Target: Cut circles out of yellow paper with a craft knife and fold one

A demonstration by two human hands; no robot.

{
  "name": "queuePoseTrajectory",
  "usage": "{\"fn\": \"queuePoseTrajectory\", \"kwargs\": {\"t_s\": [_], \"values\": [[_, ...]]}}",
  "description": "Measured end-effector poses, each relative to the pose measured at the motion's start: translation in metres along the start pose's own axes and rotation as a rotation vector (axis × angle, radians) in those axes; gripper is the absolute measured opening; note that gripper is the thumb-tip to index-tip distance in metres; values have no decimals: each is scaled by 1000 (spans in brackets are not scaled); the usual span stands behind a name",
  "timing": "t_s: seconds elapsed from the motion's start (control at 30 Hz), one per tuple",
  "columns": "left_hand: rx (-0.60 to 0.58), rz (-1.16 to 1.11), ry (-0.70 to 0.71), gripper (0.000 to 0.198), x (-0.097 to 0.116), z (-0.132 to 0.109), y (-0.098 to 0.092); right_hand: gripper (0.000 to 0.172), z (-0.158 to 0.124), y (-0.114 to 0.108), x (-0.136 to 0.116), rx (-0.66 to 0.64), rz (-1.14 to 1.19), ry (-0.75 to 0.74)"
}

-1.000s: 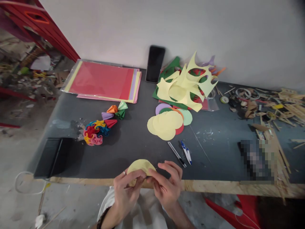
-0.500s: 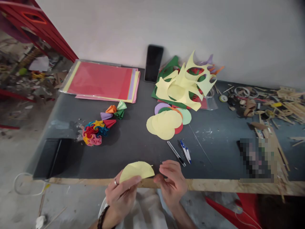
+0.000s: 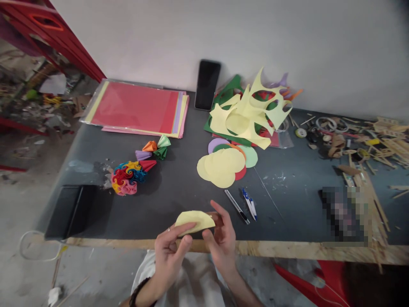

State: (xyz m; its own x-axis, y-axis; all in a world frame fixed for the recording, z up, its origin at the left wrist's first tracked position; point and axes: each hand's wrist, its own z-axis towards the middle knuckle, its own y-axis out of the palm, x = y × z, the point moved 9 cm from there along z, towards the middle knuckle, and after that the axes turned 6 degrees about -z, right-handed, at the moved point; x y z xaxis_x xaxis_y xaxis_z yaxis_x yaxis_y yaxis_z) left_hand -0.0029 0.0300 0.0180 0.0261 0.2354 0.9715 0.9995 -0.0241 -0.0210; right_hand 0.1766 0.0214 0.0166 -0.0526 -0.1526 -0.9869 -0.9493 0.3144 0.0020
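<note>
A pale yellow paper circle (image 3: 195,218), folded to a half-round, is held just above the table's front edge. My left hand (image 3: 171,249) grips its left part, fingers across the front and the thumb apart below. At the paper's right corner is my right hand (image 3: 223,243), with fingers curled behind it, the thumb close below and the index finger raised. Beyond lie several loose yellow paper circles (image 3: 220,168), overlapping purple, green, orange, red and mint ones. A utility knife (image 3: 237,207) and a blue-and-white compass-like tool (image 3: 249,204) rest right of my hands.
Cut-out paper scraps (image 3: 246,111) lie behind the circles, beside a leaning phone (image 3: 207,84). Coloured sheets (image 3: 137,106) are stacked at the back left. Folded paper cones (image 3: 156,147), a curled paper ornament (image 3: 128,178) and a black case (image 3: 70,211) sit left; wood sticks (image 3: 383,145) right.
The folded paper and my left hand have shifted right and slightly up. My right hand has come in to the paper's right end, and the fold is tilted differently.
</note>
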Motion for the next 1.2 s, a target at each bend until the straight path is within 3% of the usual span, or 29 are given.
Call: {"fn": "queuePoseTrajectory", "kwargs": {"t_s": [0.07,0.13,0.27,0.37,0.43,0.53,0.6,0.67,0.93,1.2], "values": [[-11,-70,-73,22,-9,5,-1,62,-1,1,13,7,17,135],[-6,-81,-93,21,-12,11,-6,66,-2,-1,22,10,30,215],[14,-95,-135,19,-12,19,-15,74,0,-9,26,22,55,223],[63,-117,-184,21,-16,20,-19,69,0,-10,22,5,59,156],[102,-141,-212,27,-21,18,-20,60,-3,-11,15,40,45,55],[130,-177,-233,34,-26,13,-16,32,-12,-12,0,124,-47,-128],[126,-191,-237,35,-28,10,-13,14,-16,-9,-5,149,-144,-168],[110,-190,-242,36,-29,7,-10,8,-16,-7,-5,157,-217,-139],[34,-108,-208,24,-18,10,-14,18,-5,-9,3,46,-207,14],[28,80,-102,19,-4,13,-15,30,0,-14,-10,-16,-383,-169]]}}
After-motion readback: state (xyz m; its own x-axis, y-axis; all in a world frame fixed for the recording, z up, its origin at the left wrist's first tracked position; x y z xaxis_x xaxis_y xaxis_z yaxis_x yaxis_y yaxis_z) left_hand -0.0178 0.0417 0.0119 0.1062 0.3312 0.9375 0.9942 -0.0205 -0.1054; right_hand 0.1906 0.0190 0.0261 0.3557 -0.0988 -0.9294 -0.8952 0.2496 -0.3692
